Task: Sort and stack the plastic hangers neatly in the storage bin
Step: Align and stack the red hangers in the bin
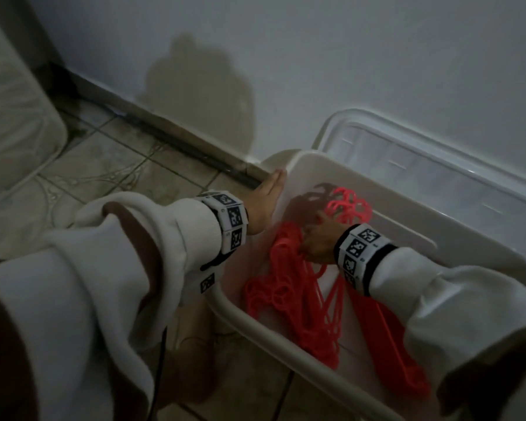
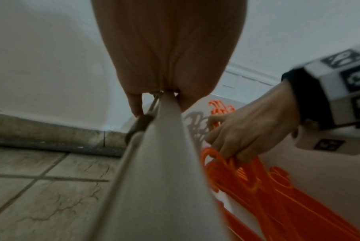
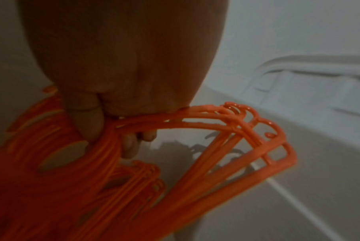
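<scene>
A white storage bin (image 1: 286, 357) stands on the floor against the wall, with several orange plastic hangers (image 1: 289, 287) piled inside. My right hand (image 1: 316, 241) reaches into the bin and grips a bundle of these hangers (image 3: 216, 146) near their hooks, thumb and fingers (image 3: 88, 124) curled round them. The hooks of that bundle fan out toward the bin's far wall. My left hand (image 1: 264, 199) sits on the bin's left rim (image 2: 164, 163) near the far corner. It clasps the rim between thumb and fingers (image 2: 134, 104). The left wrist view also shows the right hand (image 2: 247, 127) on the hangers (image 2: 267, 195).
A clear lid (image 1: 422, 165) leans on the wall behind the bin. Tiled floor (image 1: 119, 165) and a dark skirting strip lie to the left, with a pale padded cushion (image 1: 9, 126) at far left. A bare foot (image 1: 195, 347) and a thin cable (image 1: 161, 360) are beside the bin.
</scene>
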{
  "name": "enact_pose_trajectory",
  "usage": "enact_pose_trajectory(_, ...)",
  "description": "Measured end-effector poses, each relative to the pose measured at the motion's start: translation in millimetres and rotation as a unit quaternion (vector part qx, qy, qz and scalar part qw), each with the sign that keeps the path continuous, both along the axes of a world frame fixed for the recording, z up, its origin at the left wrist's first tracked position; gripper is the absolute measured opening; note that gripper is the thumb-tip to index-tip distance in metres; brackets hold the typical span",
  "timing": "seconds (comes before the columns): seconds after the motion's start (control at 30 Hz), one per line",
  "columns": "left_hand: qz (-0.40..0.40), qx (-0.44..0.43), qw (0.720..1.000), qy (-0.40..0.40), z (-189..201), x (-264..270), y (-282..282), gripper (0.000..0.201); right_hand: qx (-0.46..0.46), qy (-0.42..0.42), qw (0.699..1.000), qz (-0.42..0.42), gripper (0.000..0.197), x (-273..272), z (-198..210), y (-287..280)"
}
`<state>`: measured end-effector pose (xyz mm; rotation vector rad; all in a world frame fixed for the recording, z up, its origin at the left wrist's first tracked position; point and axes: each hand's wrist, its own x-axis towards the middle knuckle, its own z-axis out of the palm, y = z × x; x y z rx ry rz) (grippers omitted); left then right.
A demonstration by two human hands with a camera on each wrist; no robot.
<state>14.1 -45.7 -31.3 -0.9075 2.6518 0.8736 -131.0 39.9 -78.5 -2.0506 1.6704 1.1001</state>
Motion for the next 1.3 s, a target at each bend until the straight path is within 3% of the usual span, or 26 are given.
enact_pose_trajectory(0.07, 0.002, -0.001, 1.0, 0.007, -2, -1, -1, 0.071, -0.018, -0.007, 1.0, 0.016, 0.03, 5, -12, -11)
enact_pose_trajectory(0.17, 0.004, 0.004, 1.0, 0.013, -4, -2, -2, 0.072, -0.032, 0.009, 0.992, 0.12, 0.015, 7, -30, -18)
enact_pose_trajectory(0.23, 0.009, 0.006, 1.0, 0.015, -3, -2, -2, 0.072, -0.073, -0.047, 0.984, 0.154, 0.025, 25, -29, -15)
enact_pose_trajectory(0.33, 0.008, 0.009, 1.0, 0.018, 0, -2, -1, 0.069, 0.033, -0.106, 0.978, 0.175, 0.029, 41, -46, -17)
enact_pose_trajectory(0.47, 0.007, 0.02, 1.0, 0.015, 2, -1, 0, 0.071, 0.042, -0.199, 0.977, 0.057, 0.04, 55, -31, -12)
enact_pose_trajectory(0.6, 0.005, 0.015, 1.0, 0.013, 2, 0, -1, 0.073, -0.148, -0.262, 0.952, -0.061, 0.033, 39, -19, -1)
enact_pose_trajectory(0.67, 0.004, 0.012, 1.0, 0.017, 2, 0, -1, 0.073, -0.249, -0.245, 0.919, -0.182, 0.04, 19, -26, 4)
enact_pose_trajectory(0.7, 0.003, 0.011, 1.0, 0.019, 3, 1, 0, 0.073, -0.256, -0.23, 0.901, -0.265, 0.045, 10, -30, 7)
enact_pose_trajectory(0.77, 0.001, 0.008, 1.0, 0.021, 3, 1, 0, 0.073, -0.186, -0.208, 0.872, -0.403, 0.061, -4, -41, 17)
enact_pose_trajectory(0.83, -0.001, 0.003, 1.0, 0.018, 3, 1, 0, 0.074, -0.037, -0.186, 0.857, -0.48, 0.072, -6, -55, 30)
enact_pose_trajectory(0.9, 0.0, -0.002, 1.0, 0.014, 2, 1, 0, 0.075, 0.046, -0.201, 0.819, -0.536, 0.071, 0, -71, 42)
enact_pose_trajectory(1.0, 0.005, -0.003, 1.0, 0.012, 2, 1, 0, 0.075, 0.057, -0.248, 0.795, -0.55, 0.052, 7, -87, 45)
enact_pose_trajectory(1.1, 0.009, -0.002, 1.0, 0.011, 2, 0, 1, 0.076, 0.068, -0.258, 0.803, -0.533, 0.031, 11, -85, 41)
enact_pose_trajectory(1.2, 0.012, -0.001, 1.0, 0.007, 1, 0, 0, 0.076, 0.063, -0.252, 0.804, -0.535, 0.039, 8, -89, 45)
enact_pose_trajectory(1.3, 0.014, -0.005, 1.0, 0.008, 2, 0, 0, 0.075, 0.078, -0.264, 0.79, -0.547, 0.025, 9, -85, 49)
